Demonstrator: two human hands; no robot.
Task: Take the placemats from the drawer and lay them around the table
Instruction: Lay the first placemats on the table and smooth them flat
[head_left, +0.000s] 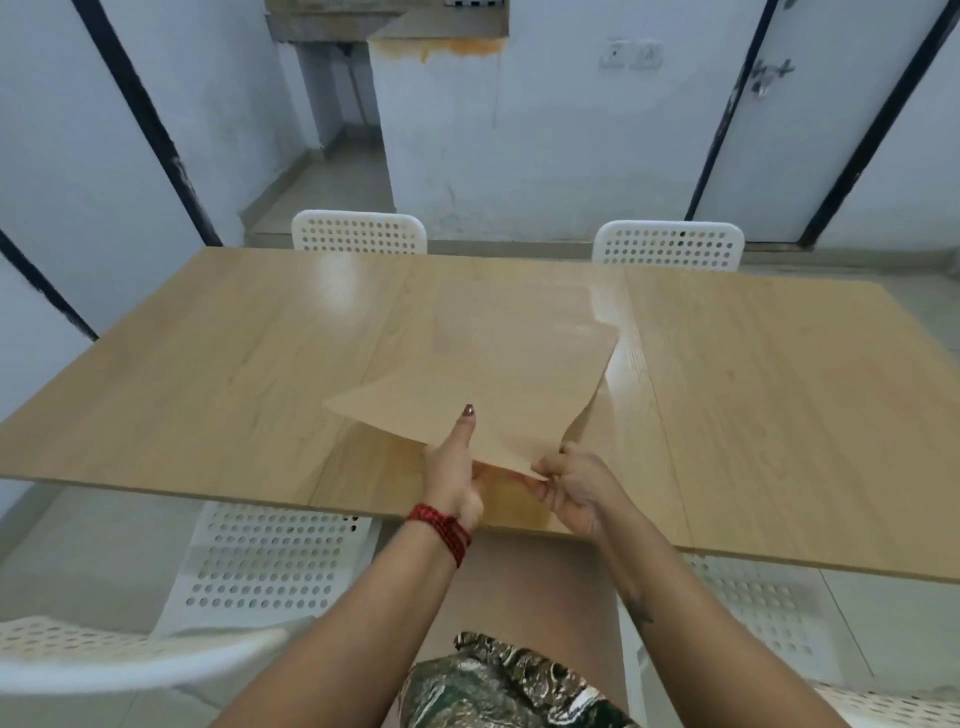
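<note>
My left hand (452, 478) clamps the tan placemats (519, 374) beside their near corner, thumb flat on top and fingers under, to hold the fanned stack level just above the wooden table (208, 364). My right hand (576, 491) pinches that corner, probably to peel off one sheet. I can read no brand or writing anywhere.
</note>
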